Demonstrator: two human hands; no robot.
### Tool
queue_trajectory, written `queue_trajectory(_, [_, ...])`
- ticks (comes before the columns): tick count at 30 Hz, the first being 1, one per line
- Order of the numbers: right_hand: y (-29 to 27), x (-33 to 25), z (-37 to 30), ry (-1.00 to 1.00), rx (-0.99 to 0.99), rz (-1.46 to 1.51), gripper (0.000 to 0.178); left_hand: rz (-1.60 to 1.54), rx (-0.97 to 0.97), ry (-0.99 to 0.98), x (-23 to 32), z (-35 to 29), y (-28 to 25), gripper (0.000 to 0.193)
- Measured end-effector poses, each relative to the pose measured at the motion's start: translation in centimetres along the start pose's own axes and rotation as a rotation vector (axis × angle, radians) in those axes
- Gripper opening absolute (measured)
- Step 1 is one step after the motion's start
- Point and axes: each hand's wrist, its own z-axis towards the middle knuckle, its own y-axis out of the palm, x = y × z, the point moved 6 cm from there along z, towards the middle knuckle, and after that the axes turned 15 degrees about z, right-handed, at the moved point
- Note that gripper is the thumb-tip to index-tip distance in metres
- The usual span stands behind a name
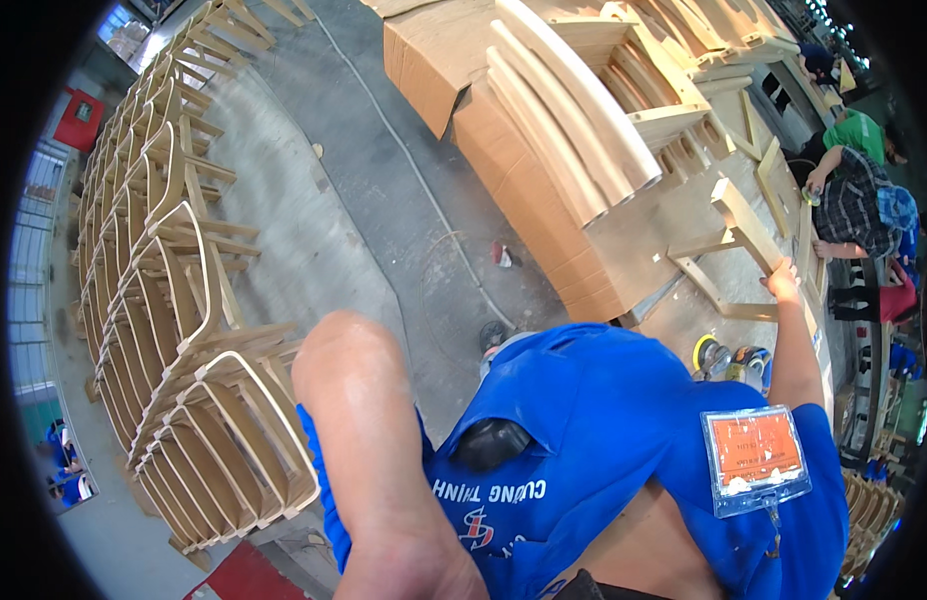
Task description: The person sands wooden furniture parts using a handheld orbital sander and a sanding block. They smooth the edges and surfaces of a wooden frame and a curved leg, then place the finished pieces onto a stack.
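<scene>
My right hand (782,281) is out at the right, its fingers closed round the end of a thick pale board. That board belongs to a wooden frame (749,230) with angled legs, standing on the work table (639,265). Below it, beside my right forearm, lies a power sander (722,355) with a yellow-rimmed disc. My left arm is bent, its elbow pointing forward. The forearm runs back to the lower edge, where only the base of my left hand (409,570) shows; its fingers are out of the picture.
Curved wooden parts (574,120) lie on the table behind cardboard (534,200). Rows of stacked wooden chair frames (174,330) stand along the left. A hose (404,150) crosses the concrete floor. Co-workers (859,205) stand at the far right.
</scene>
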Motion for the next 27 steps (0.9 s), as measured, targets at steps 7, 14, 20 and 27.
queue_trajectory(7, [1.2, 0.6, -1.3, 0.107, 0.02, 0.013, 0.088, -0.055, 0.014, -0.075, -1.4, -2.0, -2.4, 0.045])
queue_trajectory(14, [1.8, 1.1, -2.4, 0.149, 0.029, 0.073, 0.097, -0.102, 0.02, -0.1, -2.0, -1.0, -0.9, 0.048])
queue_trajectory(20, [3.7, 2.0, -1.4, 0.143, 0.042, 0.055, 0.089, -0.12, 0.359, -0.675, -6.3, -12.6, -2.7, 0.034])
queue_trajectory(27, [5.5, 2.1, -0.7, -0.04, 0.073, -0.14, 0.104, 0.05, -1.207, -2.269, -1.3, -55.5, 9.7, 0.095])
